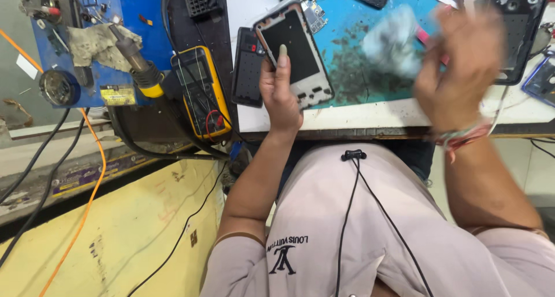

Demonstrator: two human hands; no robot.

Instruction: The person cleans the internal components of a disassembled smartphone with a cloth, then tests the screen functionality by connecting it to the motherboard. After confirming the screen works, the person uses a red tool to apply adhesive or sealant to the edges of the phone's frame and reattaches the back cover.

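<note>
Phone frame (296, 54) tilted in left hand (280, 95); right hand (462, 66) raised, blurred.

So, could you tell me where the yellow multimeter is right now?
The yellow multimeter lies left of centre in the head view, just left of the left hand.

My right hand (462, 66) is motion-blurred, and so is the pale wad (393, 40) beside it; whether I grip it, I cannot tell. The dark device (520, 25) is cut off at the top edge.
</note>
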